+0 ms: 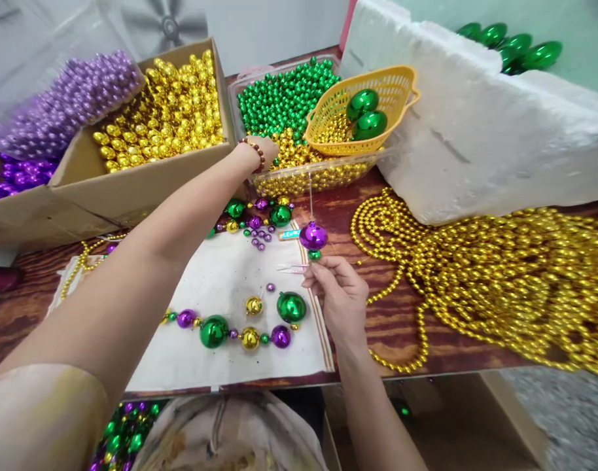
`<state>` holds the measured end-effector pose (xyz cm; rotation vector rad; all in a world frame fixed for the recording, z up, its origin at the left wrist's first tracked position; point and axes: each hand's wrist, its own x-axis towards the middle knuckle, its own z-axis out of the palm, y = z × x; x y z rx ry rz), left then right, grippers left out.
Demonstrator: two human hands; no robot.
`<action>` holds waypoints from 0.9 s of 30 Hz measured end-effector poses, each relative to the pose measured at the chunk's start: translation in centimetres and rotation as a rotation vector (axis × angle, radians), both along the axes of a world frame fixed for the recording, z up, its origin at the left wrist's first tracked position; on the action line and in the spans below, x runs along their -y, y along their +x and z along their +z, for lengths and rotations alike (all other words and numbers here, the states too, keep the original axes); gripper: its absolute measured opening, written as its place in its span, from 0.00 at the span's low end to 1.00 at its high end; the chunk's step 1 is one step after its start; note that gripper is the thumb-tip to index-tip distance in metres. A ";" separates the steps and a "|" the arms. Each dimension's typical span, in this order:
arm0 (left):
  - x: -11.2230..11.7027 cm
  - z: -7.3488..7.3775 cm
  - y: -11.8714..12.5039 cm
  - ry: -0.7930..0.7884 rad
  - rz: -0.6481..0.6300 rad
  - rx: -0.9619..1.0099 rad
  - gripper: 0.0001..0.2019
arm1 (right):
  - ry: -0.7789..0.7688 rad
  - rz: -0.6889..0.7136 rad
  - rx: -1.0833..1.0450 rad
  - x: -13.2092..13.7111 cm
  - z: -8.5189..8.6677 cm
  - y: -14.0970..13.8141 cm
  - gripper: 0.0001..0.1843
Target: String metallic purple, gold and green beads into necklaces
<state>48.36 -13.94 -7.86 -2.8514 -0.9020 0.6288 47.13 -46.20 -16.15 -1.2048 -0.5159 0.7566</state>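
Observation:
My left hand (pixel 265 152), with a beaded bracelet, reaches into the clear plastic bin (pixel 318 171) at the gold beads (pixel 292 149); its fingertips are hidden. Over the right side of the white cloth (pixel 201 366), my right hand (pixel 339 288) is closed with thumb and fingers pinched. It grips slim pointed tweezers (pixel 292 269) and the small green bead (pixel 314 255). Directly above that bead is a shiny purple ball (pixel 313 235), with a thin line rising from it. On the cloth lie a bead strand (pixel 250 337), a large green ball (pixel 292 307) and a loose gold ball (pixel 254 305).
A cardboard box (pixel 146 167) of gold beads stands at left beside a bag of lilac beads (pixel 73 98). A yellow basket (pixel 400 98) with two green balls rests on the bin. Gold bead strands (pixel 515 281) cover the right side, before a white foam box (pixel 456 118).

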 end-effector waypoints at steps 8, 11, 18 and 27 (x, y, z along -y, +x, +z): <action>0.9 0.8 -0.4 0.124 -0.050 -0.003 0.20 | 0.005 0.032 -0.008 -0.7 -0.5 -0.5 0.07; 0.6 0.4 -0.4 0.051 0.048 0.085 0.17 | 0.005 0.038 -0.007 -0.7 -0.7 -0.5 0.07; 0.0 1.1 -0.4 -0.015 0.095 0.292 0.09 | 0.004 0.026 0.007 -0.6 -0.7 -0.3 0.08; 8.2 2.7 -6.8 -1.472 0.491 1.337 0.03 | 0.037 -0.009 0.101 -0.6 1.0 -0.7 0.06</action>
